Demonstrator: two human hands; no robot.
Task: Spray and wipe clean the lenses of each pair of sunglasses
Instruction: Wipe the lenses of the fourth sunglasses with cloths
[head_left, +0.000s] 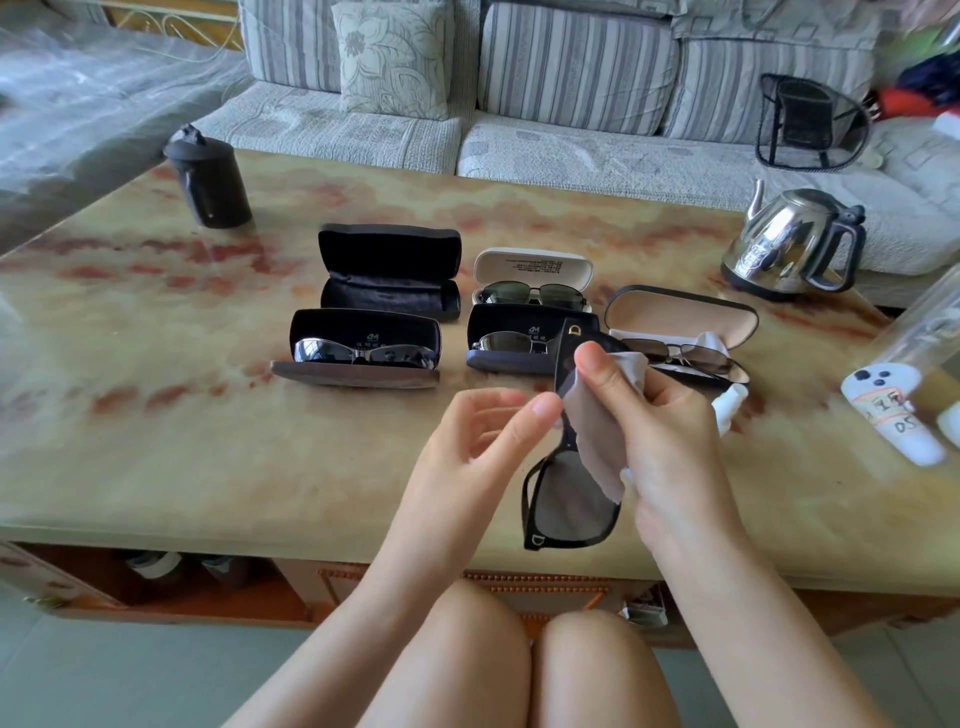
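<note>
Right hand (670, 436) pinches grey cleaning cloth (597, 441) over upper lens of black sunglasses (571, 506), lower centre of frame, above desk (208, 441) edge. Left hand (478, 436) loosely curled, fingertip at bridge; grip unclear.

Black sunglasses (566, 499): thick square frame, dark lenses, held on end above the counter's (208, 415) near edge, one lens above the other.
Grey cloth (597, 415): draped over the upper lens, pinched onto it by the right hand (660, 410); the left hand's (488, 431) index fingertip touches the frame at the bridge.
Silver wraparound pair (363, 353): lies in an open brown case, on the left.
Green-lensed pair (530, 295): in an open white case.
Metal-framed pair (506, 343): in a navy case just in front of the white one.
Thin-framed pair (685, 356): in a tan-lined case, on the right.
Spray bottle (730, 402): small, white, partly hidden behind the right hand.
</note>
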